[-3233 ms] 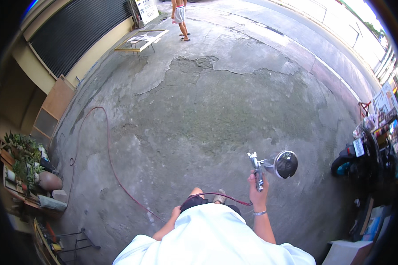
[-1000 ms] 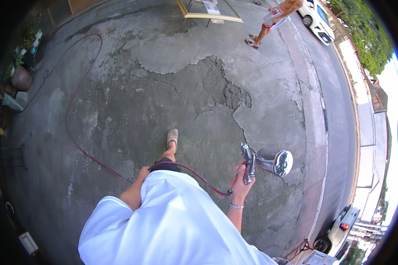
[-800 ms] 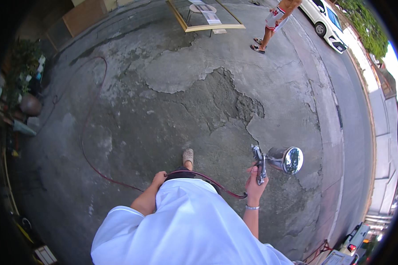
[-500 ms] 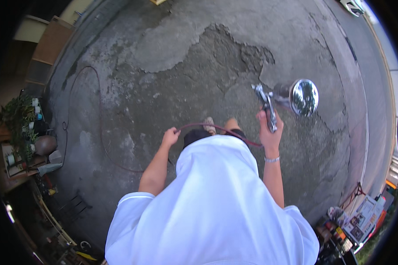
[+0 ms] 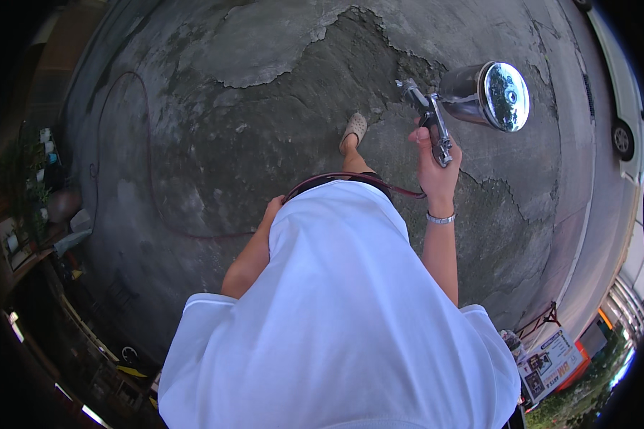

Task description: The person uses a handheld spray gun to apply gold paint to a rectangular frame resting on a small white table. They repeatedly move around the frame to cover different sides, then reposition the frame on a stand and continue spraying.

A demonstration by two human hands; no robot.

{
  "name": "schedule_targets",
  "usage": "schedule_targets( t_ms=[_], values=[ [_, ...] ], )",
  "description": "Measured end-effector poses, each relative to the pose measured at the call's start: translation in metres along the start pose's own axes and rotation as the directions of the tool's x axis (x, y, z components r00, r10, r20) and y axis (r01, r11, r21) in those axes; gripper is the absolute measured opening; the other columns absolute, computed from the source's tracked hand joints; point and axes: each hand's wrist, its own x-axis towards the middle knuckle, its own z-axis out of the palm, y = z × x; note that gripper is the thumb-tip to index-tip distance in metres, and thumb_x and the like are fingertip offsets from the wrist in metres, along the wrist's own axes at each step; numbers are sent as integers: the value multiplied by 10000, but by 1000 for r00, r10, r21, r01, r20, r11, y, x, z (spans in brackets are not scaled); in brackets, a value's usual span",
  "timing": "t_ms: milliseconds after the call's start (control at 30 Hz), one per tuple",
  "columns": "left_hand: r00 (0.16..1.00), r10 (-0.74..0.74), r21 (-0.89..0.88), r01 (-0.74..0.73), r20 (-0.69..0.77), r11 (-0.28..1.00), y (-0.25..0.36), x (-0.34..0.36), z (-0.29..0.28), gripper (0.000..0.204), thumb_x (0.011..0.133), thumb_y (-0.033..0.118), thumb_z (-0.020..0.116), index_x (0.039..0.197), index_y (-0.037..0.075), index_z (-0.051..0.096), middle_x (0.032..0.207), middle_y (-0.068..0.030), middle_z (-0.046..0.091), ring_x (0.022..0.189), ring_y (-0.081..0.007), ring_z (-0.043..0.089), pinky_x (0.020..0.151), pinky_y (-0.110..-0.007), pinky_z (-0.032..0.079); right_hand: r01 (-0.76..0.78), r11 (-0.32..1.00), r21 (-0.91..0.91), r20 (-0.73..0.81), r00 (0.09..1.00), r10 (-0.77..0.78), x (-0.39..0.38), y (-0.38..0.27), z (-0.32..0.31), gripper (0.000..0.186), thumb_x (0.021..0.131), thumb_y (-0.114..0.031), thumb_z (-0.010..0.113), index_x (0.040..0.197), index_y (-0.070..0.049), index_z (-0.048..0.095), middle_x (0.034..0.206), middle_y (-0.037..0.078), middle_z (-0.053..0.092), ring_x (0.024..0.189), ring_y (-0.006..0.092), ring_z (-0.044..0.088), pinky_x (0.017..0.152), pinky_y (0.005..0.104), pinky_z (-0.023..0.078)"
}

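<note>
My right hand [image 5: 438, 163] is wrapped round the handle of a metal spray gun [image 5: 432, 118], held up in front of me on the right. Fixed to the gun's side is a shiny cup [image 5: 469, 94], whose round end reflects the surroundings. A dark red hose [image 5: 329, 177] passes across my waist from near the gun's handle toward my left hand [image 5: 274, 207]. That hand is closed on the hose beside my shirt, its fingers partly hidden. More hose [image 5: 150, 171] lies looped on the ground to the left.
The cracked concrete ground [image 5: 215, 143] has a rough broken patch ahead. Potted plants [image 5: 39, 179] line the left side. A white vehicle [image 5: 619, 107] stands on the road at the far right, and a sign board [image 5: 551, 365] is at lower right.
The spray gun and my right hand have moved up and slightly right. My left hand has come closer to my body with the hose. One foot has stepped forward; a white vehicle shows more fully.
</note>
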Motion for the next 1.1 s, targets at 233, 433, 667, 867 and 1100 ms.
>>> schedule_targets(
  t_ms=[233, 433, 667, 867, 1100],
  values=[
    [983, -23, -9, 22, -181, 1000, 76, 41, -36, 259, 918, 255, 654, 1047, 31, 661, 1019, -238, 704, 1018, -433, 663, 824, -479, 519, 19, 997, 81, 91, 996, -26, 114, -8, -3, 380, 960, -357, 722, 1007, 19, 689, 753, 13, 672, 654, 64, 534, 595, 249, 433],
    [968, -33, -45, 22, -248, 999, 131, 80, -68, 228, 909, 211, 653, 1047, 30, 639, 1021, -239, 698, 1021, -441, 656, 838, -484, 509, -2, 997, 78, 315, 949, -23, 181, -24, -10, 449, 966, -407, 704, 1107, 19, 691, 859, 28, 696, 772, 80, 607, 700, 248, 483],
    [971, -141, -240, 93, -192, 966, 153, 122, -79, 234, 929, 219, 637, 1063, 27, 636, 1028, -252, 696, 1027, -428, 666, 847, -470, 509, -44, 990, 133, 290, 957, 4, 255, -31, 25, 598, 930, -527, 701, 1151, 29, 689, 874, 23, 700, 750, 71, 603, 673, 239, 475],
    [982, -133, -256, 96, -131, 962, 168, 209, -115, 250, 923, 202, 614, 1112, 42, 646, 1059, -242, 703, 1058, -429, 665, 869, -475, 511, -3, 962, 272, 405, 908, -111, 325, -47, 55, 637, 909, -534, 720, 1172, 45, 679, 884, 81, 725, 601, 68, 554, 624, 264, 469],
    [999, -39, -105, 40, 15, 994, 226, 319, -244, 213, 892, 148, 621, 1083, 57, 640, 1022, -199, 710, 980, -326, 694, 850, -425, 524, 129, 854, 505, 300, 901, -314, 399, -75, 117, 798, 802, -579, 801, 1167, 103, 606, 908, 237, 703, 497, 130, 542, 469, 231, 419]
  ],
)
